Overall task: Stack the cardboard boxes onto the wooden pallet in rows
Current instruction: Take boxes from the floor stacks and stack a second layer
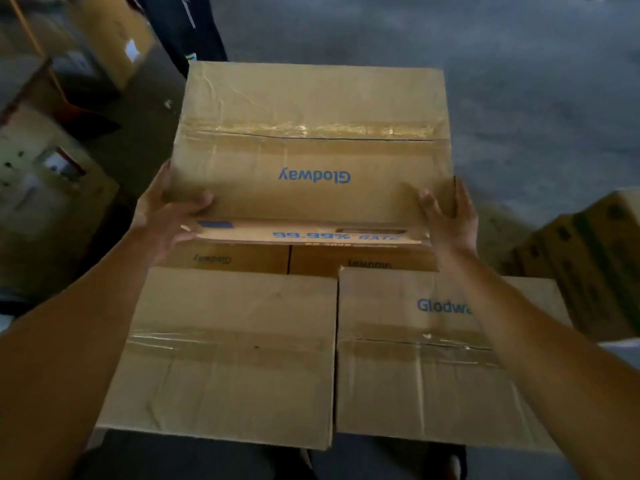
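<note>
Head view. Both arms reach forward over the stack and carry one box.

**Held box** (pixel 311 150): a taped cardboard carton, centred in the view, with its top face toward the camera. The blue word "Glodway" reads upside down on the top, and a tape strip runs across the top seam. The near side face bears inverted blue print, "99.99% RATE", and a hand slot. The box sits over the far boxes, beyond the near boxes. Whether its underside touches the far boxes cannot be told.

**Left hand** (pixel 166 216): it grips the near-left corner of the held box. The thumb lies on the top face and the fingers wrap the left side, with their tips hidden.

**Right hand** (pixel 450 216): it grips the near-right corner. The thumb lies on the top face and the fingers run up the right side.

**Near boxes**: two taped cartons side by side, the left one (pixel 225 355) touching the right one (pixel 415 358) along a straight seam. The right forearm crosses the right one's "Glodway" print.

**Far boxes** (pixel 228 259): a pair side by side, with only a strip of their tops visible between the held box and the near boxes.

**Floor** (pixel 519 81): grey and mottled.

**Surroundings**: blurred cartons stand stacked at the left (pixel 52 168), and one more carton sits at the right edge (pixel 581 265).
</note>
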### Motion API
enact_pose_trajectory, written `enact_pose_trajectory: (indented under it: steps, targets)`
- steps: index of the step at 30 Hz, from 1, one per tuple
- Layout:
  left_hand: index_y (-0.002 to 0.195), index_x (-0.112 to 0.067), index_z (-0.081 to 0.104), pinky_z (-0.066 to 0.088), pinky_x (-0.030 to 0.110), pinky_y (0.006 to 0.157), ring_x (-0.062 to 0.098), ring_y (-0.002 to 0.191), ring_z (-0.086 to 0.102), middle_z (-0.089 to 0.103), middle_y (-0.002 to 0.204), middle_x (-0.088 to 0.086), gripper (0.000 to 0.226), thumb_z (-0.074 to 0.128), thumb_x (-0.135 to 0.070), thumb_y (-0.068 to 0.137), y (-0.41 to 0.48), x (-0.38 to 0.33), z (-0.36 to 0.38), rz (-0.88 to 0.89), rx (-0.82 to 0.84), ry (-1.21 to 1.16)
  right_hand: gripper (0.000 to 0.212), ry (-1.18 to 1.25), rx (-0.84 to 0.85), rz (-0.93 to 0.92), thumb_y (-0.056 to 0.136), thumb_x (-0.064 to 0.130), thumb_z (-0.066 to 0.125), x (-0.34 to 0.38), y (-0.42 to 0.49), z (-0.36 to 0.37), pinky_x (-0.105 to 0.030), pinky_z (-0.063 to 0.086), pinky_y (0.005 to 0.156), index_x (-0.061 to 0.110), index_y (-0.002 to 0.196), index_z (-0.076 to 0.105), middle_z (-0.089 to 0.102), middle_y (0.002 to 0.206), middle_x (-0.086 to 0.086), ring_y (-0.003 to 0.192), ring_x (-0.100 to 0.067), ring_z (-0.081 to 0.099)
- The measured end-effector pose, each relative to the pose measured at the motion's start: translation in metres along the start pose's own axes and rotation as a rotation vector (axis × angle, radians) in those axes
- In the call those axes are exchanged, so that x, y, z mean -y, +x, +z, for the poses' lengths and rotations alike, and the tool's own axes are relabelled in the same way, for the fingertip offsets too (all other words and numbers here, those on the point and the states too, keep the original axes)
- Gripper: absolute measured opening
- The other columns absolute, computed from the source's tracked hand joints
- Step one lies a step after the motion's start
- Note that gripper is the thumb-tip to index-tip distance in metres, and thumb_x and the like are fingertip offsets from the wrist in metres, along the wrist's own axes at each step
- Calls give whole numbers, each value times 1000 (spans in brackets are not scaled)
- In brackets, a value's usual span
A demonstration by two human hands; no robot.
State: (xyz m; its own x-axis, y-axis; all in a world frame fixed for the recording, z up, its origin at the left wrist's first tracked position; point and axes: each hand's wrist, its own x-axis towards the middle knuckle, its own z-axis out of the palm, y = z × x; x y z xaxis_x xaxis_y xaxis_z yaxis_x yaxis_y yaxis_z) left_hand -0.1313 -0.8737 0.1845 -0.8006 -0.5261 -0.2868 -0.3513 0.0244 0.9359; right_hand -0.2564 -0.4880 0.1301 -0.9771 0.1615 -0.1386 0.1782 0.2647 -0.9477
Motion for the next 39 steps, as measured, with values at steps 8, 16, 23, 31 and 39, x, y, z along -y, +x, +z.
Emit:
enact_pose_trajectory:
  steps: [8, 16, 23, 31, 39]
  targets:
    - [131, -63, 47, 47, 58, 103, 23, 126, 55, 59, 133, -10, 106, 89, -69, 34, 93, 77, -105, -79, 77, 157, 79, -180, 31, 76, 88, 61, 64, -27, -22, 130, -29, 44, 102, 37, 155, 31, 52, 148, 4, 130, -19, 53]
    - [140, -49, 44, 44, 56, 105, 27, 128, 53, 56, 138, -1, 85, 82, -48, 64, 122, 151, -159, -201, 72, 232, 74, -460, 178, 75, 90, 63, 58, -64, -44, 196, -37, 43, 93, 26, 150, 36, 56, 136, 3, 126, -25, 53]
    - [146, -40, 42, 40, 55, 110, 26, 133, 48, 54, 141, 0, 78, 81, -33, 78, 132, 173, -175, -227, 117, 254, 75, -577, 213, 131, 88, 57, 66, -82, -49, 214, -36, 41, 86, 16, 145, 40, 57, 136, -7, 121, -33, 56]
    - [146, -31, 43, 40, 51, 110, 25, 127, 51, 57, 132, 1, 73, 78, -18, 84, 124, 180, -170, -303, 81, 195, 79, -630, 238, 170, 87, 59, 66, -80, -55, 217, -50, 45, 100, 18, 147, 35, 56, 140, -8, 126, -38, 54]
    - [145, -22, 46, 43, 46, 108, 24, 122, 54, 58, 135, 7, 66, 76, -15, 86, 120, 180, -162, -318, 25, 234, 74, -670, 236, 214, 89, 54, 66, -79, -54, 222, -47, 43, 98, 16, 145, 36, 58, 137, -13, 125, -42, 54]
